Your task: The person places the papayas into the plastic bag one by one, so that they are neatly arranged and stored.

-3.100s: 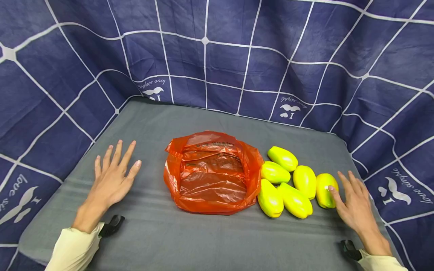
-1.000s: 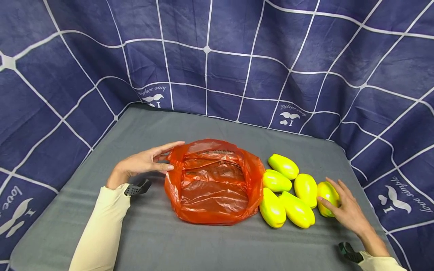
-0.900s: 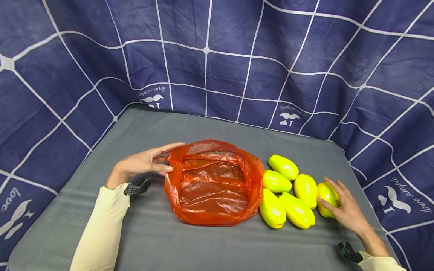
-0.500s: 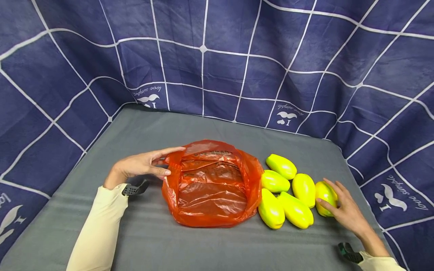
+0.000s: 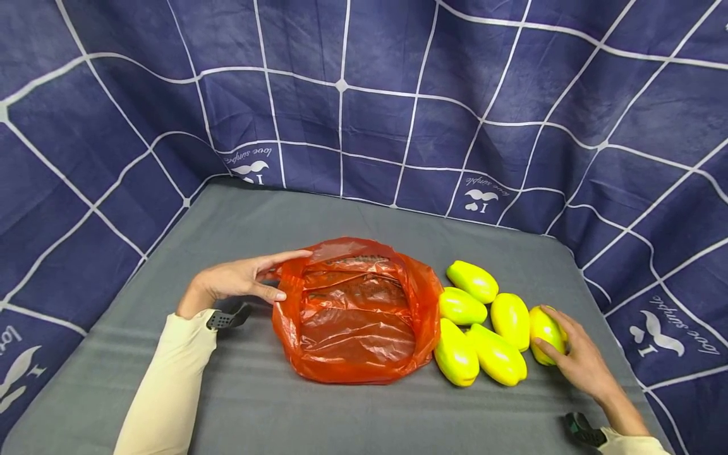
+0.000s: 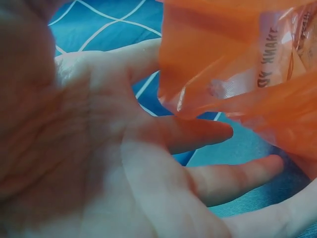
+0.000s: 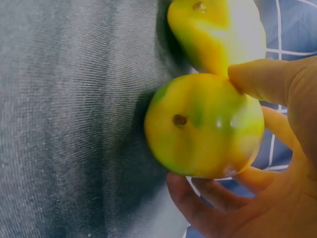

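Note:
A red-orange plastic bag (image 5: 358, 335) lies with its mouth spread wide in the middle of the table. At its left edge, my left hand (image 5: 236, 278) touches the plastic with thumb and fingers apart. In the left wrist view, the left hand's fingers (image 6: 233, 183) are spread and fairly straight beside the bag (image 6: 213, 54). My right hand (image 5: 586, 360) holds the rightmost yellow-green papaya (image 5: 546, 335), which still rests on the table. The right wrist view shows the thumb on one side of this papaya (image 7: 203, 124) and curled fingers on the other.
Several more papayas (image 5: 509, 322) lie clustered between the bag and the right hand; the nearest ones touch or nearly touch the bag. Grey cloth (image 5: 318, 417) covers the table. A blue curtain (image 5: 375, 114) with white lines surrounds the back and sides.
My left hand has come rightward from the bare cloth to the bag's left edge. My right hand has moved in and closed around the rightmost papaya. Bag and papayas look unmoved.

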